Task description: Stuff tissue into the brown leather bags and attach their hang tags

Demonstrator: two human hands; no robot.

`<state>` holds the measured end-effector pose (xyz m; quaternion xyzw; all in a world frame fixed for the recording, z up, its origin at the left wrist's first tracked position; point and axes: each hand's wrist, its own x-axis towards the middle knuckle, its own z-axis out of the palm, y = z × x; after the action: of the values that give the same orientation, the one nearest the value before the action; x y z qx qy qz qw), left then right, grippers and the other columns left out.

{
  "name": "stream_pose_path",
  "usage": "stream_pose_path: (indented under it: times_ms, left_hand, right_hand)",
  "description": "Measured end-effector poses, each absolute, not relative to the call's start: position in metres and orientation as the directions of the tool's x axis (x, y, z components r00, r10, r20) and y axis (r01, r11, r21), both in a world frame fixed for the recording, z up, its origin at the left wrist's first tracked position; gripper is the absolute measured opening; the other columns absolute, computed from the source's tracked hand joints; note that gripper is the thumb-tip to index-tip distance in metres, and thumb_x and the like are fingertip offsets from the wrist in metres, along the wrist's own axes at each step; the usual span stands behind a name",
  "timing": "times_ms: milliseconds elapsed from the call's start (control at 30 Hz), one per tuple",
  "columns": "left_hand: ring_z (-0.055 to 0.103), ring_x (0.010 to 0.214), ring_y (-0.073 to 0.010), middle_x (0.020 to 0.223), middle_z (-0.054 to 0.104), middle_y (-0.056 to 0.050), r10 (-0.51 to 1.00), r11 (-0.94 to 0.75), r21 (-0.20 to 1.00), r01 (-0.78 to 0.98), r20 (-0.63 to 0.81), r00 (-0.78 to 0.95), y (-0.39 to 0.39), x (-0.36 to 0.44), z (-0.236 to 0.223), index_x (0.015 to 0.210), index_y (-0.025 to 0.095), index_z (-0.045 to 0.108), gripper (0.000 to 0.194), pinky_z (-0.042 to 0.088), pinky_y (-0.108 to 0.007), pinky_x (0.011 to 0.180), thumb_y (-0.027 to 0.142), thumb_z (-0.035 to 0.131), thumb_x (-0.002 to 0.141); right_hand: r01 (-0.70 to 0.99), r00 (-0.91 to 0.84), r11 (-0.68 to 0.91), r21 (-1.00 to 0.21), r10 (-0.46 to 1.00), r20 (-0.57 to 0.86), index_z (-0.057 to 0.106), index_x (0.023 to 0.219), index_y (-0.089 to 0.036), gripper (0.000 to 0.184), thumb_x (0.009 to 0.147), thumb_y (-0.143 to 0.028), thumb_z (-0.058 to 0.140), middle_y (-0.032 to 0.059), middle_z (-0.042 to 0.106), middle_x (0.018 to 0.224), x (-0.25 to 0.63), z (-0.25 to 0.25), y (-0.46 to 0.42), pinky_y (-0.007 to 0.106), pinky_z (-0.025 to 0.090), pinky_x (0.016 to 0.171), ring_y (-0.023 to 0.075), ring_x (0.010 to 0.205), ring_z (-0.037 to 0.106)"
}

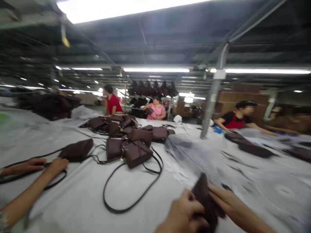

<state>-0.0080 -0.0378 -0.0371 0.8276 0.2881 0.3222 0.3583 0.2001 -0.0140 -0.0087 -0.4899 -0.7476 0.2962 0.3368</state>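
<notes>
At the lower right, my left hand [186, 212] is closed with its fingers around the near side of a dark brown leather bag [201, 191]. My right hand [223, 200] grips the same bag from the other side, its fingers extended along the edge. The bag is tilted up on end, and motion blur and my fingers hide much of it. Beyond it, toward the middle of the table, lies a pile of similar brown bags [138, 153] with gold-coloured fittings. A long strap [121, 210] loops from the pile onto the white surface.
On the left, a co-worker's hands [57, 166] touch another brown bag [77, 150] and its strap. Clear plastic sheeting [189, 155] lies right of the pile, near a metal post [211, 103]. Across the table are several people; brown bags [252, 147] also lie at right.
</notes>
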Motion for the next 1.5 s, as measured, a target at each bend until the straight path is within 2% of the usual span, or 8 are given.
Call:
stream_pose_path:
  times_ms: [133, 267, 467, 600, 833, 1133, 1300, 1500]
  left_hand:
    - [0.053, 0.088, -0.0167, 0.095, 0.048, -0.002, 0.756, -0.533, 0.818, 0.213, 0.348, 0.554, -0.028, 0.007, -0.055, 0.077, 0.019, 0.064, 0.011, 0.044, -0.031, 0.08, 0.015, 0.056, 0.083]
    - [0.049, 0.077, -0.0137, 0.095, 0.049, -0.001, 0.771, -0.516, 0.854, 0.064, 0.43, 0.47, -0.02, 0.011, -0.068, 0.102, 0.022, 0.063, 0.024, 0.042, -0.026, 0.07, 0.015, 0.058, 0.08]
    - [0.045, 0.064, -0.0112, 0.084, 0.052, 0.002, 0.834, -0.421, 0.907, 0.001, 0.387, 0.393, -0.022, 0.015, -0.065, 0.101, 0.021, 0.06, 0.029, 0.037, -0.024, 0.058, 0.012, 0.061, 0.074]
    - [0.054, 0.085, -0.0178, 0.093, 0.059, -0.003, 0.803, -0.495, 0.869, 0.007, 0.454, 0.385, -0.015, 0.014, -0.066, 0.094, 0.022, 0.066, 0.017, 0.044, -0.029, 0.074, 0.019, 0.064, 0.077]
    - [0.039, 0.135, -0.0264, 0.147, 0.043, -0.01, 0.823, -0.49, 0.869, -0.071, 0.488, 0.291, -0.031, 0.035, -0.113, 0.144, 0.022, 0.038, 0.05, 0.027, -0.045, 0.114, 0.04, 0.039, 0.097]
    - [0.037, 0.136, -0.0254, 0.144, 0.048, -0.008, 0.78, -0.229, 0.952, -0.205, 0.305, 0.546, -0.02, 0.021, -0.077, 0.144, 0.022, 0.04, 0.055, 0.023, -0.043, 0.117, 0.044, 0.044, 0.094]
    - [0.056, 0.11, -0.0286, 0.119, 0.062, -0.011, 0.759, 0.047, 0.899, -0.435, 0.251, 0.601, -0.02, 0.016, -0.087, 0.144, 0.019, 0.04, 0.071, 0.042, -0.044, 0.098, 0.049, 0.055, 0.082]
    - [0.053, 0.109, -0.0274, 0.118, 0.059, -0.01, 0.784, 0.056, 0.898, -0.437, 0.231, 0.576, -0.03, 0.017, -0.089, 0.143, 0.02, 0.042, 0.071, 0.04, -0.043, 0.098, 0.048, 0.055, 0.079]
  right_hand:
    - [0.476, -0.305, 0.067, -0.877, 0.948, -0.093, 0.05, 0.07, -0.02, 0.034, 0.087, -0.049, 0.052, -0.0028, 0.054, 0.056, 0.198, -0.001, -0.032, 0.023, 0.042, 0.041, 0.0103, 0.042, 0.052]
    - [0.355, -0.215, -0.095, -0.93, 0.96, -0.18, 0.049, 0.073, -0.018, 0.033, 0.085, -0.049, 0.052, -0.0039, 0.055, 0.058, 0.196, -0.004, -0.024, 0.018, 0.041, 0.038, 0.0084, 0.042, 0.054]
    - [0.305, -0.329, -0.033, -0.952, 0.934, -0.137, 0.051, 0.076, -0.018, 0.035, 0.083, -0.051, 0.057, -0.0051, 0.056, 0.058, 0.192, -0.008, -0.034, 0.017, 0.043, 0.039, 0.0081, 0.043, 0.057]
    - [0.252, -0.304, -0.081, -0.964, 0.94, -0.158, 0.049, 0.076, -0.018, 0.041, 0.079, -0.058, 0.057, -0.0044, 0.057, 0.059, 0.194, -0.011, -0.031, 0.017, 0.044, 0.04, 0.0087, 0.044, 0.058]
    - [0.209, -0.331, -0.061, -0.976, 0.935, -0.13, 0.049, 0.075, -0.018, 0.043, 0.08, -0.06, 0.057, -0.0049, 0.056, 0.057, 0.196, -0.016, -0.034, 0.017, 0.043, 0.039, 0.0072, 0.042, 0.055]
    - [0.001, -0.197, -0.097, -0.995, 0.976, -0.095, 0.05, 0.074, -0.018, 0.045, 0.075, -0.06, 0.064, -0.0049, 0.058, 0.059, 0.183, -0.018, -0.045, 0.016, 0.043, 0.039, 0.0067, 0.043, 0.056]
    - [-0.074, -0.179, -0.13, -0.989, 0.977, -0.115, 0.05, 0.073, -0.017, 0.048, 0.071, -0.062, 0.068, -0.0046, 0.059, 0.06, 0.175, -0.028, -0.044, 0.017, 0.045, 0.039, 0.0072, 0.043, 0.057]
    - [-0.075, -0.21, -0.15, -0.986, 0.969, -0.131, 0.049, 0.074, -0.017, 0.048, 0.071, -0.061, 0.069, -0.0047, 0.059, 0.06, 0.174, -0.03, -0.047, 0.017, 0.045, 0.039, 0.0073, 0.044, 0.057]
